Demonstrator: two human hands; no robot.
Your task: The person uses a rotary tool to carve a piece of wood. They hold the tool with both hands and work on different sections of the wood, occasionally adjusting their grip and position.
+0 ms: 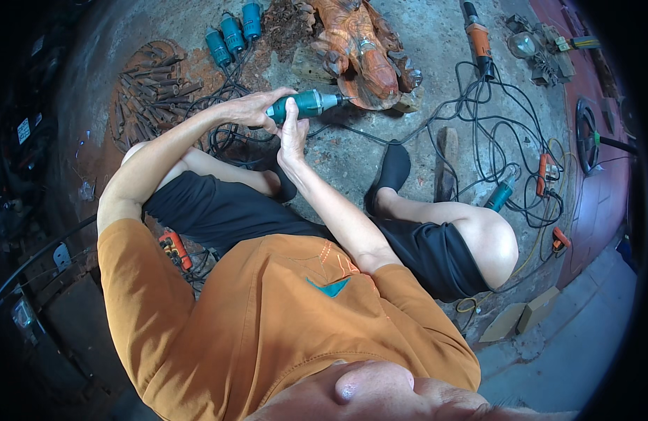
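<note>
Both hands are on a teal die grinder (306, 104), which lies sideways with its thin bit pointing right. My left hand (254, 110) wraps around its rear end, fingers closed. Against the body from the near side, my right hand (293, 135) is closed on it, the thumb lying up along the casing; its other fingers are partly hidden. The bit's tip reaches the near end of a reddish-brown wood carving (374, 69); whether it touches, I cannot tell. The carving rests on wooden blocks (410, 102) on the floor.
Several teal power tools (231, 32) stand beyond my left hand, near a round tray of chisels (145, 91). An orange grinder (480, 43) lies far right. Black cables (471, 105) tangle across the floor near a wooden bar (447, 161), a teal tool (501, 193) and an orange power strip (544, 173).
</note>
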